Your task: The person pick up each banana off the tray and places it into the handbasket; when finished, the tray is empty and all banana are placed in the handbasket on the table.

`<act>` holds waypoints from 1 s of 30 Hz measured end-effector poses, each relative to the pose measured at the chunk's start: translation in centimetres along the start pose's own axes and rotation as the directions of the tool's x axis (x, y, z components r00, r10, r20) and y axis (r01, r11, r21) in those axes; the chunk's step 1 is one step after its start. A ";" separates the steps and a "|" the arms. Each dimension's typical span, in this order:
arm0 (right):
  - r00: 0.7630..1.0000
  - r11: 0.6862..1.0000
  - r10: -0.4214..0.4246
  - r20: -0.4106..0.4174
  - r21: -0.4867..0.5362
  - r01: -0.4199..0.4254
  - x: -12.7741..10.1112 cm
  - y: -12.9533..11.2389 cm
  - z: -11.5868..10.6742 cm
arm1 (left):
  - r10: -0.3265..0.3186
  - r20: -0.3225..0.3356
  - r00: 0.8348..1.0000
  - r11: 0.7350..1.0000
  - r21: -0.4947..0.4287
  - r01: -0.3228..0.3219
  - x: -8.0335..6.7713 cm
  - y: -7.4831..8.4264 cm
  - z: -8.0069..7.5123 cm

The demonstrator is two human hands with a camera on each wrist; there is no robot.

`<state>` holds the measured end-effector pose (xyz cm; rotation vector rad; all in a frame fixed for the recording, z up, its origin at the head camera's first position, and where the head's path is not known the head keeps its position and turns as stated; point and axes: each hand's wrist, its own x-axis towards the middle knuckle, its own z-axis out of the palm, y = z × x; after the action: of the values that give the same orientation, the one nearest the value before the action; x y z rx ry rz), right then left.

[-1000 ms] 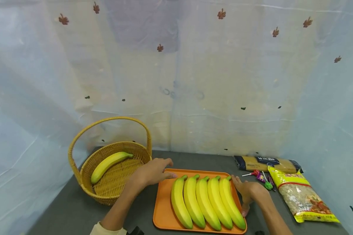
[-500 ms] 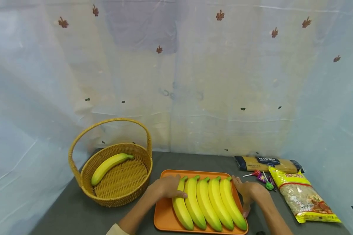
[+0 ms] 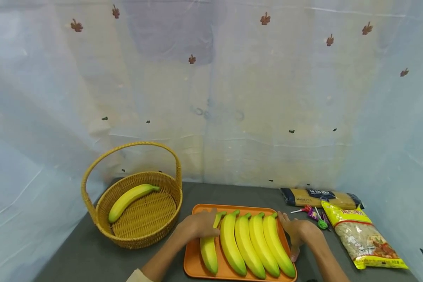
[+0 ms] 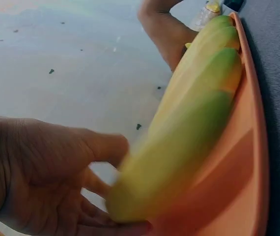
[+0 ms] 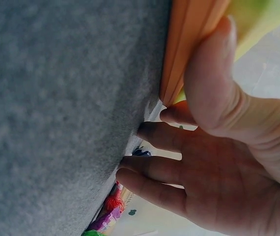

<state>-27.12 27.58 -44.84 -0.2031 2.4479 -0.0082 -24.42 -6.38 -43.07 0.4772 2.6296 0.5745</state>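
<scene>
An orange tray (image 3: 192, 260) lies on the grey table with several yellow-green bananas side by side. My left hand (image 3: 199, 226) grips the leftmost banana (image 3: 208, 250) near its stem end; it sits angled away from the other bananas (image 3: 253, 244). In the left wrist view my left hand (image 4: 42, 172) curls round that banana (image 4: 179, 157) above the tray (image 4: 233, 196). My right hand (image 3: 297, 231) lies spread against the tray's right rim. Up close, the right hand (image 5: 218, 187) has its thumb on the orange rim (image 5: 189, 39) and straight fingers on the table.
A wicker basket (image 3: 141, 233) with a tall handle stands left of the tray and holds one banana (image 3: 130, 197). At the right lie a spaghetti pack (image 3: 320, 197), lollipops (image 3: 315, 213) and a yellow bag of grain (image 3: 363, 239). Pale curtains close in the table.
My left hand came from near the basket onto the leftmost banana, took hold of it and pulled it left, apart from the row. The right hand stayed at the tray's edge.
</scene>
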 end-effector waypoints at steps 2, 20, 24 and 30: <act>1.000 1.000 0.010 0.003 -0.007 -0.010 0.3 0.1 0.2 | 0.015 -0.041 0.999 1.000 -0.015 -0.016 -0.3 0.0 -0.3; 1.000 0.999 0.012 -0.013 0.034 -0.011 -2.8 -1.8 -0.5 | 0.151 -0.319 0.936 0.986 -0.018 -0.165 -4.2 -1.6 -6.4; 1.000 0.999 0.010 -0.011 0.032 -0.010 -2.6 -1.7 -0.5 | 0.114 -0.360 0.926 0.991 -0.025 -0.132 -5.5 -2.6 -8.0; 1.000 0.999 0.012 -0.005 0.030 -0.012 -2.5 -1.8 -0.6 | 0.081 -0.411 0.908 0.994 -0.038 -0.106 -7.8 -4.7 -10.1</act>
<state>-25.36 26.14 -42.70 -0.1751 2.4529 -0.0407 -23.43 -16.75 -34.32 0.5137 2.9842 0.8642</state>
